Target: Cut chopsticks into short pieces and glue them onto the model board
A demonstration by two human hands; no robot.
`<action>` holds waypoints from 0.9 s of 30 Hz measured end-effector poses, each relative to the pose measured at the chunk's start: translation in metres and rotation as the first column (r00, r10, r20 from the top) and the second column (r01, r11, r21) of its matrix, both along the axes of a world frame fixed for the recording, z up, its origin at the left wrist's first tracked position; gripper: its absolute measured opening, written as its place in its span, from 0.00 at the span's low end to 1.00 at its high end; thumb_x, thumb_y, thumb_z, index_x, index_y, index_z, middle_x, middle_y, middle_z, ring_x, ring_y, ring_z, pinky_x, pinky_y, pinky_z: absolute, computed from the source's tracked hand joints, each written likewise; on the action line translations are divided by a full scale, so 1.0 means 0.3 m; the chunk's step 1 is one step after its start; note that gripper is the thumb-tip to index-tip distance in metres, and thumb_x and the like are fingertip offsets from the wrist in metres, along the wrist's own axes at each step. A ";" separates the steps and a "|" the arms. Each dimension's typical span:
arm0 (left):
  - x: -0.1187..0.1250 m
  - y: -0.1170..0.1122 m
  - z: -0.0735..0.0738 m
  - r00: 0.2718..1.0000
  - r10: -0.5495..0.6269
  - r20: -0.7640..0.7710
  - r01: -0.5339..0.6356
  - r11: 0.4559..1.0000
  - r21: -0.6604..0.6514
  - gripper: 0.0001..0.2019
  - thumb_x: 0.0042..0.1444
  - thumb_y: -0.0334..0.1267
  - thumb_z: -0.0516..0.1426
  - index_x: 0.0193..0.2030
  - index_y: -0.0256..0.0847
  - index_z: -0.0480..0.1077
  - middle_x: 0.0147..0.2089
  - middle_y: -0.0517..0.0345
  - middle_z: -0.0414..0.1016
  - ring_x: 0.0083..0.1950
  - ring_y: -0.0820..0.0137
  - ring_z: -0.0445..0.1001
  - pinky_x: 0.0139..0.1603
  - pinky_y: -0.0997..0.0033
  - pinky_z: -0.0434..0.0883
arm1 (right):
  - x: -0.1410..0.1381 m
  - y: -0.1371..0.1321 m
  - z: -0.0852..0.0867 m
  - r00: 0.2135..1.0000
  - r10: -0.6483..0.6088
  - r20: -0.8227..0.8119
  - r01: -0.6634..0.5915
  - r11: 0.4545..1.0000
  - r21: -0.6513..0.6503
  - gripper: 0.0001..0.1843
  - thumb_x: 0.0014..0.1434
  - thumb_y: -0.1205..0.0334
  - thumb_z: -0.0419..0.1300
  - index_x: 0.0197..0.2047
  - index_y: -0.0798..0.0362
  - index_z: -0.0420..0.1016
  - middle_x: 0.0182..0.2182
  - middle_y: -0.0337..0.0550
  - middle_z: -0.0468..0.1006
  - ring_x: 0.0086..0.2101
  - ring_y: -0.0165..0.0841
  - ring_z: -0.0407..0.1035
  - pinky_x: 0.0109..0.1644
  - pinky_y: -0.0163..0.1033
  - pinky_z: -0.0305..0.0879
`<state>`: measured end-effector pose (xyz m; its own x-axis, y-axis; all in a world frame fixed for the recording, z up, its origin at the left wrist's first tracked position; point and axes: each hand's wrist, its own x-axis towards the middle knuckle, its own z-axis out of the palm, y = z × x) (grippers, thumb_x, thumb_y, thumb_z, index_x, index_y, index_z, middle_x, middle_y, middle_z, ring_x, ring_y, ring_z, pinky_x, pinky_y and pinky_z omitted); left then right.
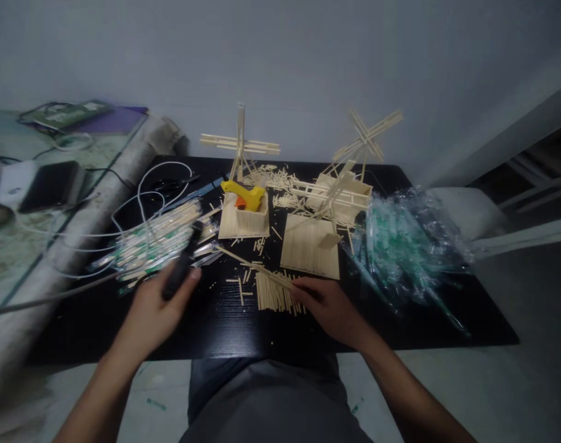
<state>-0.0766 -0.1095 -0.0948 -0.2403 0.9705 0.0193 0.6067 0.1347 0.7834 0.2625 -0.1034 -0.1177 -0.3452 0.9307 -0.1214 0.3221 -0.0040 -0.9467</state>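
Note:
My left hand (155, 307) is closed round a black-handled tool (183, 261) that points up and away over the black table (225, 332). My right hand (329, 304) pinches a long thin wooden stick (255, 266) that runs up-left from its fingers. The hand rests beside a row of short cut sticks (273, 292) laid side by side. Beyond them lies a flat panel of glued sticks (310, 246).
A yellow glue gun (243, 195) sits in a small stick box (244, 218). Two stick windmill models (241, 144) (366, 138) stand at the back. Wrapped chopsticks (157, 240) and white cables (141, 203) lie left; empty plastic wrappers (409, 246) pile right. Loose stick offcuts are scattered about.

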 end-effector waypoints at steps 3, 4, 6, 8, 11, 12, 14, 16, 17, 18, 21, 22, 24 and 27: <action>0.032 -0.006 -0.015 0.987 -0.159 -0.035 0.156 0.986 -0.065 0.31 0.59 0.74 0.63 0.36 0.44 0.80 0.28 0.57 0.80 0.27 0.63 0.71 0.29 0.67 0.68 | -0.004 -0.002 0.009 1.000 0.012 0.020 -0.013 1.000 0.017 0.23 0.75 0.45 0.62 0.32 0.50 0.82 0.26 0.36 0.76 0.30 0.34 0.67 0.36 0.38 0.59; 0.034 -0.006 -0.017 0.987 -0.149 -0.054 0.146 0.988 -0.057 0.30 0.60 0.74 0.62 0.36 0.45 0.80 0.26 0.58 0.79 0.25 0.64 0.69 0.28 0.67 0.67 | -0.002 -0.002 0.011 1.000 0.016 0.026 -0.016 1.000 0.019 0.24 0.76 0.45 0.62 0.31 0.50 0.80 0.26 0.36 0.75 0.30 0.33 0.66 0.36 0.38 0.59; 0.031 -0.004 -0.019 0.992 -0.094 -0.089 0.093 0.995 -0.023 0.28 0.61 0.72 0.61 0.33 0.46 0.78 0.22 0.60 0.73 0.22 0.65 0.65 0.25 0.67 0.63 | 0.001 -0.002 0.014 0.999 0.020 0.031 -0.020 1.000 0.015 0.24 0.76 0.44 0.61 0.30 0.49 0.79 0.26 0.35 0.75 0.30 0.33 0.66 0.37 0.38 0.58; 0.027 -0.004 -0.021 0.991 -0.083 -0.100 0.083 0.997 -0.011 0.27 0.61 0.70 0.61 0.33 0.47 0.77 0.21 0.61 0.71 0.21 0.64 0.66 0.25 0.67 0.63 | 0.001 -0.003 0.013 0.999 0.021 0.030 -0.022 1.000 0.013 0.25 0.76 0.44 0.61 0.30 0.49 0.78 0.26 0.35 0.74 0.30 0.33 0.66 0.37 0.38 0.57; 0.028 -0.009 -0.026 0.983 -0.145 -0.110 0.140 0.989 -0.057 0.27 0.61 0.70 0.60 0.36 0.47 0.78 0.23 0.60 0.74 0.23 0.62 0.70 0.27 0.66 0.65 | -0.006 -0.004 0.010 1.000 0.020 0.021 -0.020 1.000 0.011 0.26 0.76 0.44 0.60 0.28 0.49 0.75 0.25 0.34 0.70 0.29 0.32 0.62 0.36 0.38 0.55; 0.030 -0.012 -0.028 0.982 -0.149 -0.113 0.142 0.987 -0.069 0.27 0.61 0.71 0.59 0.36 0.46 0.78 0.23 0.59 0.74 0.23 0.62 0.70 0.27 0.66 0.65 | -0.008 -0.004 0.009 1.000 0.017 0.019 -0.018 1.000 0.010 0.26 0.76 0.44 0.60 0.28 0.49 0.74 0.25 0.34 0.70 0.29 0.32 0.62 0.36 0.38 0.55; 0.030 -0.017 -0.030 0.987 -0.113 -0.112 0.105 0.992 -0.073 0.27 0.61 0.71 0.59 0.36 0.46 0.77 0.23 0.59 0.74 0.23 0.62 0.70 0.27 0.66 0.65 | -0.013 -0.005 0.007 1.000 0.014 0.019 -0.014 1.000 0.001 0.26 0.76 0.44 0.60 0.28 0.49 0.74 0.25 0.34 0.70 0.29 0.32 0.62 0.37 0.38 0.56; 0.031 -0.020 -0.030 0.992 -0.072 -0.105 0.067 0.996 -0.056 0.27 0.61 0.71 0.58 0.34 0.46 0.76 0.22 0.59 0.72 0.23 0.63 0.69 0.27 0.66 0.64 | -0.015 -0.004 0.007 1.000 0.015 0.019 -0.015 1.000 -0.006 0.27 0.76 0.44 0.60 0.28 0.49 0.74 0.25 0.34 0.69 0.29 0.32 0.62 0.37 0.38 0.56; 0.032 -0.020 -0.030 0.992 -0.072 -0.102 0.067 0.997 -0.049 0.28 0.61 0.71 0.58 0.34 0.46 0.76 0.22 0.59 0.72 0.23 0.63 0.69 0.27 0.66 0.64 | -0.016 -0.004 0.007 1.000 0.016 0.018 -0.016 1.000 -0.009 0.27 0.76 0.43 0.60 0.28 0.49 0.73 0.24 0.33 0.69 0.29 0.32 0.61 0.37 0.38 0.56; 0.033 -0.021 -0.029 0.991 -0.086 -0.101 0.081 0.995 -0.049 0.28 0.61 0.71 0.58 0.34 0.46 0.76 0.22 0.59 0.72 0.23 0.63 0.69 0.27 0.66 0.64 | -0.016 -0.004 0.007 1.000 0.018 0.017 -0.018 1.000 -0.011 0.27 0.76 0.43 0.60 0.27 0.49 0.72 0.24 0.33 0.68 0.29 0.32 0.61 0.37 0.38 0.55; 0.036 -0.022 -0.029 0.984 -0.148 -0.099 0.138 0.985 -0.099 0.28 0.60 0.71 0.58 0.35 0.46 0.77 0.23 0.59 0.73 0.23 0.63 0.69 0.28 0.66 0.65 | -0.014 -0.004 0.004 1.000 0.011 0.012 -0.011 1.000 -0.023 0.27 0.75 0.43 0.60 0.28 0.49 0.73 0.25 0.33 0.68 0.29 0.32 0.61 0.37 0.39 0.55; 0.036 -0.022 -0.029 0.986 -0.139 -0.097 0.128 0.985 -0.114 0.28 0.61 0.72 0.58 0.35 0.46 0.76 0.23 0.59 0.73 0.23 0.63 0.69 0.28 0.66 0.65 | -0.014 -0.004 0.002 1.000 0.005 0.007 -0.005 1.000 -0.030 0.26 0.75 0.43 0.60 0.29 0.49 0.74 0.25 0.34 0.69 0.30 0.32 0.62 0.37 0.39 0.56; 0.036 -0.023 -0.031 0.990 -0.100 -0.099 0.086 0.987 -0.132 0.29 0.61 0.72 0.56 0.35 0.46 0.74 0.23 0.60 0.72 0.23 0.64 0.68 0.27 0.66 0.65 | -0.014 -0.006 -0.001 1.000 -0.012 -0.008 0.011 0.999 -0.047 0.25 0.75 0.42 0.60 0.32 0.50 0.78 0.26 0.34 0.70 0.30 0.32 0.63 0.37 0.39 0.56; 0.038 -0.030 -0.042 0.986 -0.095 -0.136 0.073 0.984 -0.160 0.27 0.63 0.71 0.55 0.37 0.47 0.74 0.26 0.59 0.75 0.25 0.62 0.73 0.29 0.66 0.68 | -0.016 -0.008 -0.004 0.998 -0.030 -0.050 0.026 0.997 -0.073 0.26 0.76 0.40 0.60 0.36 0.51 0.82 0.26 0.34 0.70 0.29 0.31 0.61 0.37 0.39 0.55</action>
<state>-0.0651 -0.1184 -0.1073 -0.1632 0.9811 -0.1036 0.7250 0.1905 0.6619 0.2576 -0.1058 -0.1189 -0.3262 0.9296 -0.1713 0.2722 -0.0812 -0.9588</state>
